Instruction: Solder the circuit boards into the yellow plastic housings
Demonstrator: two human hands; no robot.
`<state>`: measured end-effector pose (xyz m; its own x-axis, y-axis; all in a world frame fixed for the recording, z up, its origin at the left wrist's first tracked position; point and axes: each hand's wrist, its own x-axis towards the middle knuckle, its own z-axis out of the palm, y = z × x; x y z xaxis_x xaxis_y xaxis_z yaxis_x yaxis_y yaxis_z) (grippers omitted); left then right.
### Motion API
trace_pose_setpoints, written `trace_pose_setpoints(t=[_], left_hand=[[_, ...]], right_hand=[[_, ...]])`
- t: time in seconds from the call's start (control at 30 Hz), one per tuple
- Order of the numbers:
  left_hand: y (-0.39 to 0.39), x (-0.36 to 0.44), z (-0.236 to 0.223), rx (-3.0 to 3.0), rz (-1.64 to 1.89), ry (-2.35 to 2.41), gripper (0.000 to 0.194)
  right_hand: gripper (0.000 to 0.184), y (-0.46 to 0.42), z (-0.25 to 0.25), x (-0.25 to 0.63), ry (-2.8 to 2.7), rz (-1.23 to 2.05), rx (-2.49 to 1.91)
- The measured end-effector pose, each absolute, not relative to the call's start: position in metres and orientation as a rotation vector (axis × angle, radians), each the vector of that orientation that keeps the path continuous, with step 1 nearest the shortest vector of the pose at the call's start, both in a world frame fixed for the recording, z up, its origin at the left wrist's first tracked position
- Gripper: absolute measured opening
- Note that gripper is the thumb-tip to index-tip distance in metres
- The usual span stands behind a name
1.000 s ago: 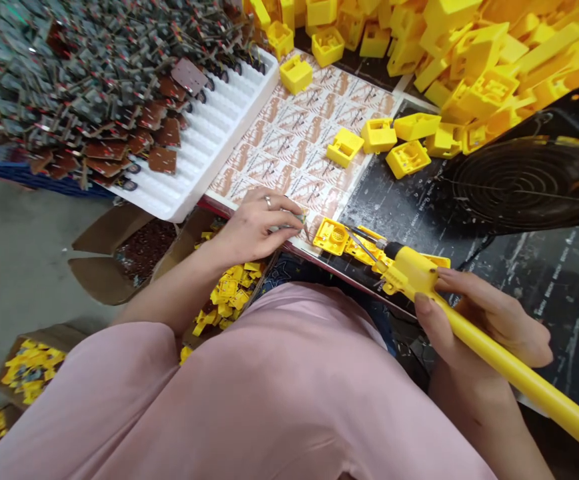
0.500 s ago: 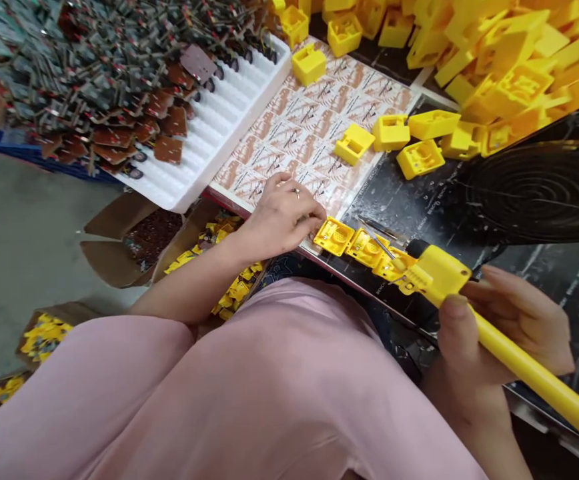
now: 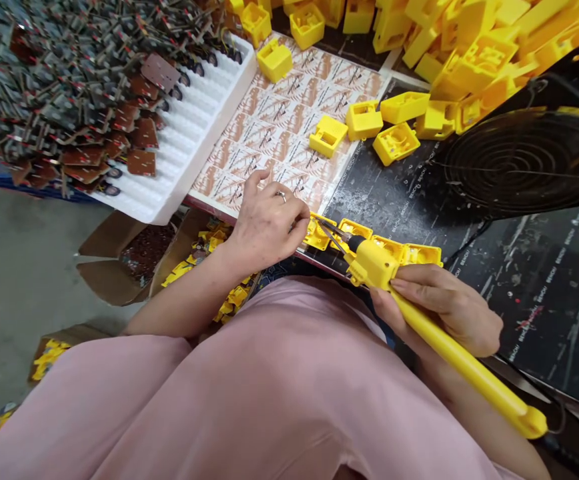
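Observation:
My right hand is wrapped round the long yellow handle of a soldering iron. Its thin metal tip and a second slim rod beside it reach into the leftmost yellow plastic housing. At that housing's left edge, the thumb and fingers of my left hand are pinched together, a ring on one finger. Whatever small piece may be between those fingertips is hidden. Several open yellow housings stand in a row along the table's front edge, among them one at the right end, partly behind the iron.
A white foam tray heaped with circuit boards stands at left. Loose yellow housings lie behind the row, with a large pile at the back right. A black round-grilled fan stands at right. Open cartons sit below the table.
My right hand has brought the soldering iron leftward, its tip now at the leftmost housing. My left hand stays by that housing. The whole view has shifted, showing more of the fan.

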<state>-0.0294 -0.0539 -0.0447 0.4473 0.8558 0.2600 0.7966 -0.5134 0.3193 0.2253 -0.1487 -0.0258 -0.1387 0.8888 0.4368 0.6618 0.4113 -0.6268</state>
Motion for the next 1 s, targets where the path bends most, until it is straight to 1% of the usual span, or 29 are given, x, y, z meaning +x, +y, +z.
trace_pose_setpoints(t=[0.1, 0.17, 0.33, 0.47, 0.53, 0.63, 0.7, 0.73, 0.8, 0.87, 0.93, 1.0], left_hand=[[-0.055, -0.029, -0.044, 2.522, 0.590, 1.465, 0.022], [-0.055, -0.029, -0.044, 2.516, 0.595, 1.464, 0.022], [-0.056, -0.029, -0.045, 2.576, 0.609, 1.461, 0.028], [-0.054, -0.029, -0.046, 2.656, 0.625, 1.433, 0.033], [-0.054, -0.029, -0.046, 2.701, 0.630, 1.428, 0.033], [-0.055, -0.028, -0.043, 2.778, 0.642, 1.375, 0.031], [-0.058, -0.028, -0.040, 2.815, 0.616, 1.348, 0.030], [-0.060, -0.028, -0.038, 2.821, 0.591, 1.340, 0.029], [-0.058, -0.031, -0.032, 2.810, 0.558, 1.296, 0.025], [-0.044, -0.040, -0.023, 2.805, 0.526, 1.247, 0.026], [-0.011, -0.053, -0.010, 2.821, 0.435, 1.318, 0.033], [0.040, -0.068, 0.004, 2.799, 0.272, 1.570, 0.036]], right_hand=[[0.023, -0.141, -0.026, 0.224, -1.997, 0.167, -1.120], [0.024, -0.137, -0.025, 0.225, -2.040, 0.131, -1.081], [0.017, -0.140, -0.021, 0.232, -1.937, 0.227, -1.128], [0.021, -0.150, -0.028, 0.232, -1.715, 0.234, -1.247], [0.028, -0.151, -0.034, 0.233, -1.644, 0.276, -1.290], [0.050, -0.148, -0.040, 0.242, -1.574, 0.234, -1.222], [0.058, -0.146, -0.042, 0.249, -1.600, 0.192, -1.147], [0.055, -0.146, -0.041, 0.253, -1.575, 0.223, -1.270], [0.042, -0.149, -0.040, 0.259, -1.506, 0.319, -1.484], [0.032, -0.153, -0.039, 0.263, -1.457, 0.356, -1.552], [0.030, -0.154, -0.042, 0.266, -1.439, 0.337, -1.538], [0.034, -0.151, -0.049, 0.270, -1.445, 0.305, -1.493]])
